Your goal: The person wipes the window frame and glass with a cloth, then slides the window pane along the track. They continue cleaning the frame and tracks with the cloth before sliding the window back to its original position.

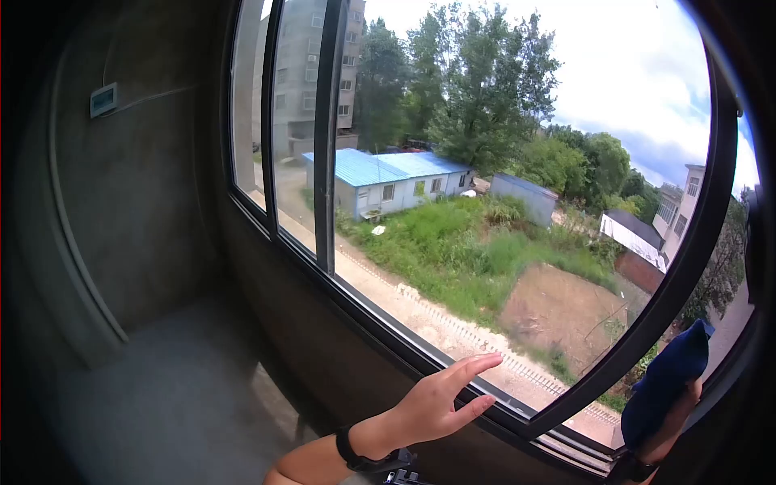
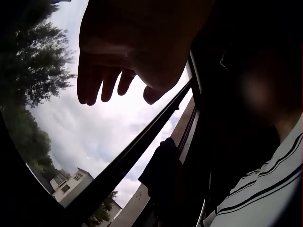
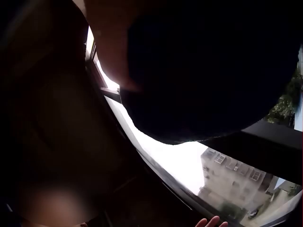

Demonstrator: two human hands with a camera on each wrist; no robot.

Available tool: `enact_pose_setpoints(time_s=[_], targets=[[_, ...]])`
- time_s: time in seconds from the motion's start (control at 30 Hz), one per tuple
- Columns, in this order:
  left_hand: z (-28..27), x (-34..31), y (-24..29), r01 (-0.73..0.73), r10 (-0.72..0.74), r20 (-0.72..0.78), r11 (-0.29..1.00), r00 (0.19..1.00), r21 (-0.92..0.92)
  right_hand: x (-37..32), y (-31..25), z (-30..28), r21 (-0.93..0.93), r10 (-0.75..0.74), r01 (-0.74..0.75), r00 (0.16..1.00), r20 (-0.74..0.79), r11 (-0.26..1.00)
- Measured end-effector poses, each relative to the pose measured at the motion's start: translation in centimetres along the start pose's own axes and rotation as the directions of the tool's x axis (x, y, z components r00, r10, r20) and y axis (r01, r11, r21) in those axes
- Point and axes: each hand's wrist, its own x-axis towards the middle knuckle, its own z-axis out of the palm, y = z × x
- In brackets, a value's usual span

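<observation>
My left hand point(image 1: 440, 404) is held out in front of the lower rail of the dark-framed window point(image 1: 380, 335), its fingers extended and nothing in its grasp. In the left wrist view the same hand point(image 2: 132, 52) is a dark silhouette against the sky, fingers slightly apart. At the right side, my right hand point(image 1: 677, 420) holds a dark blue cloth point(image 1: 667, 380) beside the window's upright frame. The cloth hides most of its fingers; the thumb shows along the cloth's edge. In the right wrist view the blue cloth point(image 3: 199, 80) fills much of the upper part.
Sliding tracks point(image 1: 574, 453) run along the sill at lower right. A grey wall with a small thermostat-like panel point(image 1: 103, 100) stands to the left, above a bare grey floor point(image 1: 186, 388). Outside are a blue-roofed building point(image 1: 404, 178), grass and trees. A striped shirt point(image 2: 265, 189) shows in the left wrist view.
</observation>
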Motion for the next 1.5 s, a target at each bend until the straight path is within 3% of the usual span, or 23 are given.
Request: enact_pose_setpoints(time_s=[0.1, 0.13, 0.3, 0.37, 0.4, 0.53, 0.63, 0.77, 0.83, 0.87, 0.9, 0.93, 0.97, 1.03, 1.1, 1.13, 1.17, 1.27, 1.37, 1.4, 1.43, 1.47, 1.5], targets=[[-0.2, -3.9, 0.7, 0.267, -0.216, 0.283, 0.951, 0.935, -0.154, -8.7, 0.4, 11.8, -0.053, 0.065, -0.06, 0.993, 0.098, 0.997], [0.3, -5.4, -0.4, 0.188, -0.13, 0.305, 0.967, 0.944, -0.17, -9.9, 1.8, 12.6, -0.088, 0.144, -0.127, 0.961, 0.236, 0.988], [-0.8, -10.8, -2.7, 0.236, -0.102, 0.265, 0.804, 0.959, -0.545, -12.6, 10.7, 22.1, -0.344, 0.41, -0.237, 0.658, 0.631, 0.909], [-2.1, -11.5, -3.4, 0.453, -0.398, 0.247, 0.59, 0.884, -0.669, -12.5, 11.9, 24.9, -0.507, 0.344, 0.037, 0.693, 0.634, 0.861], [-2.1, -11.7, -3.6, 0.342, -0.414, 0.112, 0.54, 0.904, -0.769, -12.5, 12.1, 25.5, -0.6, 0.32, 0.124, 0.752, 0.576, 0.79], [-5.1, -12.6, -4.8, 0.302, -0.677, -0.135, 0.486, 0.724, -0.82, -10.9, 9.8, 23.4, -0.633, -0.191, 0.433, 0.89, 0.415, 0.642], [-9.7, -12.1, -6.0, 0.257, -0.699, -0.297, 0.57, 0.65, -0.78, -7.4, 8.5, 14.0, -0.781, -0.587, 0.48, 0.788, 0.184, 0.399], [-16.7, -5.6, -6.9, -0.009, -0.403, -0.655, 0.848, 0.639, -0.531, -3.2, 8.0, 7.0, -0.848, -0.605, 0.345, 0.796, 0.036, 0.404], [-21.8, -1.1, -6.9, -0.003, -0.182, -0.641, 0.961, 0.746, -0.277, -1.6, 7.8, 8.3, -0.885, -0.705, 0.366, 0.707, 0.062, 0.288], [-23.2, 2.0, -6.0, -0.023, 0.006, -0.691, 1.0, 0.723, -0.015, -0.7, 8.0, 8.4, -0.854, -0.699, 0.364, 0.715, -0.001, 0.373], [-24.0, 4.9, -5.4, -0.037, 0.161, -0.699, 0.981, 0.696, 0.189, -0.1, 8.3, 8.5, -0.815, -0.687, 0.36, 0.724, -0.063, 0.453], [-24.3, 7.4, -4.0, -0.093, 0.291, -0.636, 0.941, 0.715, 0.326, 1.3, 9.7, 5.6, -0.902, -0.731, 0.325, 0.682, 0.015, 0.284], [-23.9, 10.1, -2.9, -0.218, 0.485, -0.558, 0.851, 0.673, 0.477, 1.3, 10.7, 5.6, -0.626, -0.455, 0.258, 0.873, -0.175, 0.736], [-21.1, 13.2, -2.2, -0.225, 0.675, -0.305, 0.578, 0.672, 0.784, 2.2, 12.8, 2.6, -0.735, -0.538, 0.167, 0.787, -0.303, 0.658], [-17.0, 14.9, -1.8, -0.355, 0.671, -0.006, 0.4, 0.742, 0.845, 1.8, 12.6, 3.3, -0.709, -0.54, 0.204, 0.792, -0.286, 0.675], [-15.0, 15.5, -3.0, -0.412, 0.703, 0.076, 0.322, 0.707, 0.852, 1.7, 13.1, 1.5, -0.666, -0.422, 0.114, 0.847, -0.323, 0.737], [-14.1, 15.8, -4.3, -0.466, 0.728, 0.157, 0.243, 0.667, 0.851, 1.6, 12.8, 3.5, -0.725, -0.557, 0.184, 0.768, -0.316, 0.664], [-15.7, 16.7, -5.0, -0.545, 0.73, 0.247, 0.2, 0.637, 0.814, 1.0, 13.1, 2.7, -0.765, -0.585, 0.155, 0.742, -0.328, 0.625], [-20.4, 19.7, -3.1, -0.567, 0.779, 0.264, 0.139, 0.569, 0.812, 0.6, 13.0, 4.6, -0.76, -0.653, 0.223, 0.685, -0.323, 0.61], [-22.5, 21.2, -2.0, -0.524, 0.818, 0.185, 0.16, 0.545, 0.837, 1.0, 12.9, 5.2, -0.859, -0.789, 0.275, 0.577, -0.211, 0.431], [-25.1, 23.3, -0.9, -0.485, 0.852, 0.107, 0.184, 0.512, 0.855, 1.0, 13.4, 4.4, -0.861, -0.793, 0.266, 0.567, -0.225, 0.434], [-28.7, 26.3, -0.5, -0.473, 0.914, 0.029, 0.182, 0.406, 0.862, 1.2, 13.9, 2.8, -0.849, -0.789, 0.273, 0.565, -0.239, 0.453], [-32.6, 28.6, 0.6, -0.434, 0.879, -0.087, 0.315, 0.469, 0.844, 1.2, 14.1, 2.0, -0.837, -0.786, 0.281, 0.566, -0.25, 0.469]])
